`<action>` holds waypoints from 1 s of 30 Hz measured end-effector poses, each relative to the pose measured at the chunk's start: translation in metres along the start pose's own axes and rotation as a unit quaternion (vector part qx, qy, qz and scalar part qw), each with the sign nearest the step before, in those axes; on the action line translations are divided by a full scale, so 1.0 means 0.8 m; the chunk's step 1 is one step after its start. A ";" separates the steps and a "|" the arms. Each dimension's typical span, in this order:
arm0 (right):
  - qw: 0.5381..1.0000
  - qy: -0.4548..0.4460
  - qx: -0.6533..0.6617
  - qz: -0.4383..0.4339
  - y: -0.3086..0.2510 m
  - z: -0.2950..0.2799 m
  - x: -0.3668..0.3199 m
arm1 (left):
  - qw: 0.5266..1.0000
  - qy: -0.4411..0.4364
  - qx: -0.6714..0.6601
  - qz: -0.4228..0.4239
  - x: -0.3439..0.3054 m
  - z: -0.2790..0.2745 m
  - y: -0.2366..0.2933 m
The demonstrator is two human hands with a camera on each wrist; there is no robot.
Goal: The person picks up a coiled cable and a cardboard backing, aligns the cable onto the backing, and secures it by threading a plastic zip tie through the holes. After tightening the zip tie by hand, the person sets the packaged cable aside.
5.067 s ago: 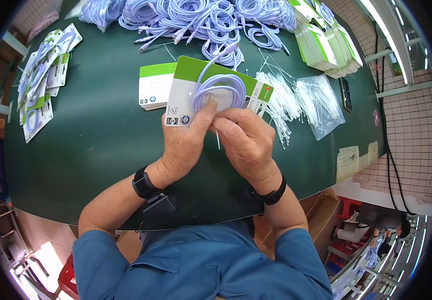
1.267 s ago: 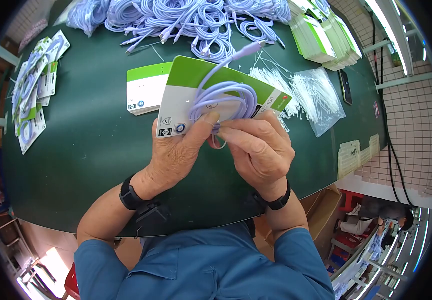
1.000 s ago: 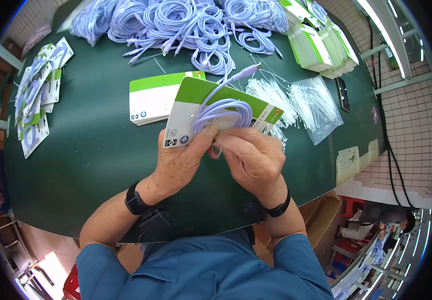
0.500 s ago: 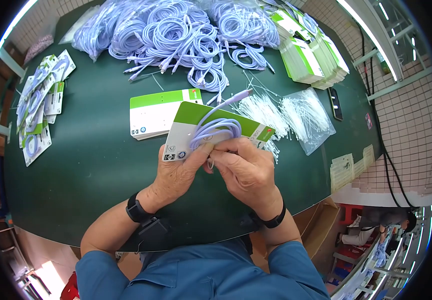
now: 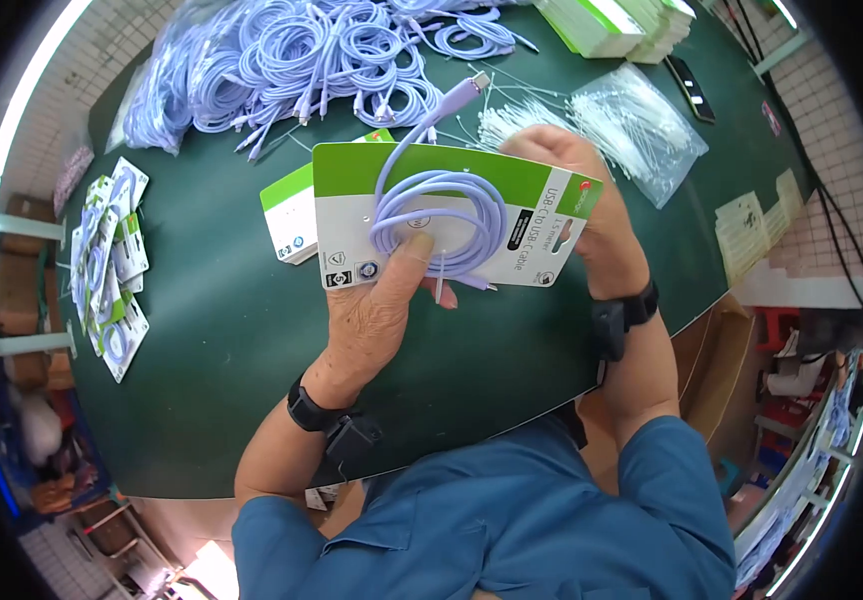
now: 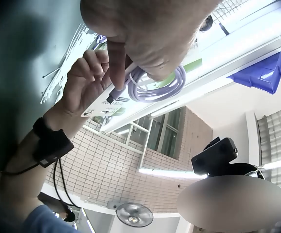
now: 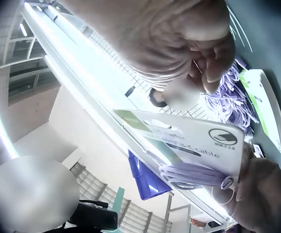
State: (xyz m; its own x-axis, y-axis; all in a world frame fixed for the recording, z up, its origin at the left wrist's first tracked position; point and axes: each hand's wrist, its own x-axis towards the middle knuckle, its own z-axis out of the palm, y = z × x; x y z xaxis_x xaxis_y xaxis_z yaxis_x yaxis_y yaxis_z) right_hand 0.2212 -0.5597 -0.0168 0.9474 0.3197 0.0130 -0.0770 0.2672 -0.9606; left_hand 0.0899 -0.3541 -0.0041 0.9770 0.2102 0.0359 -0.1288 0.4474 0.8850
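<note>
My left hand [image 5: 372,320] grips a green-and-white cable card [image 5: 542,235], thumb in front and fingers behind. On the card's face lies a coiled lilac USB-C cable [image 5: 497,215], pressed by the thumb; one plug stands above the top edge. A thin white cable tie [image 5: 439,285] circles the coil's lower side, its end hanging near the thumb; the right wrist view shows its loose loop. My right hand [image 5: 592,195] is beyond the card's right end, fingers curled, beside the heap of white cable ties [image 5: 522,122]. I cannot tell whether it pinches a tie.
Under the held card lies a stack of cards [image 5: 292,215]. Finished-looking cards with cables [image 5: 107,260] pile up at left. Lilac cables [image 5: 292,60] cover the back. A bag of ties [image 5: 642,130], a phone [image 5: 690,88] and more card stacks [image 5: 602,25] occupy the right.
My right hand has let go of the tie at the coil and moved right and away to the tie heap. The left hand has turned the card flatter to view.
</note>
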 end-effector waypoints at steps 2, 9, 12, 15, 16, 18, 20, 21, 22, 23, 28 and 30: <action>0.965 -0.155 0.194 0.087 0.021 0.007 -0.022 | 1.000 -0.006 0.004 -0.005 -0.004 0.001 0.000; 0.954 -0.181 0.147 0.186 0.066 -0.027 -0.045 | 0.999 -0.008 0.035 0.000 -0.008 -0.004 -0.009; 0.958 -0.175 0.136 0.182 0.082 -0.039 -0.044 | 0.999 -0.010 0.033 -0.001 -0.007 -0.003 -0.012; 0.969 -0.150 0.102 0.170 0.098 -0.050 -0.047 | 0.999 -0.003 0.033 -0.006 -0.008 -0.002 -0.015; 0.972 -0.138 0.074 0.175 0.095 -0.050 -0.048 | 0.999 0.004 0.035 -0.008 -0.008 -0.002 -0.016; 0.976 -0.115 0.018 0.184 0.087 -0.048 -0.049 | 0.999 0.012 0.037 -0.011 -0.008 -0.004 -0.017; 0.970 -0.148 0.026 0.192 0.076 -0.046 -0.050 | 0.999 -0.004 0.029 -0.016 -0.008 -0.009 -0.018; 0.963 -0.180 0.033 0.198 0.069 -0.043 -0.049 | 0.999 -0.011 0.026 -0.018 -0.008 -0.010 -0.018; 0.955 -0.212 0.040 0.204 0.064 -0.040 -0.049 | 0.999 -0.011 0.026 -0.018 -0.009 -0.009 -0.018; 0.955 -0.212 0.040 0.203 0.060 -0.031 -0.043 | 0.999 -0.014 0.026 -0.023 -0.010 -0.007 -0.017; 0.929 -0.313 0.084 -0.180 0.068 0.019 -0.020 | 0.999 -0.020 0.013 -0.038 -0.009 -0.007 -0.017; 0.938 -0.258 0.231 0.012 0.083 0.021 -0.034 | 0.999 -0.020 0.008 -0.048 -0.010 -0.008 -0.016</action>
State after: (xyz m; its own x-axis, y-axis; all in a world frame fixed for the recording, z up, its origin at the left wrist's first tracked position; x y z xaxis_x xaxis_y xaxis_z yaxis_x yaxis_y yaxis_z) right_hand 0.1850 -0.5357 -0.0765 0.6759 0.6968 0.2401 -0.3364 0.5815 -0.7408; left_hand 0.0825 -0.3555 -0.0186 0.9908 0.1319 -0.0304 -0.0324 0.4493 0.8928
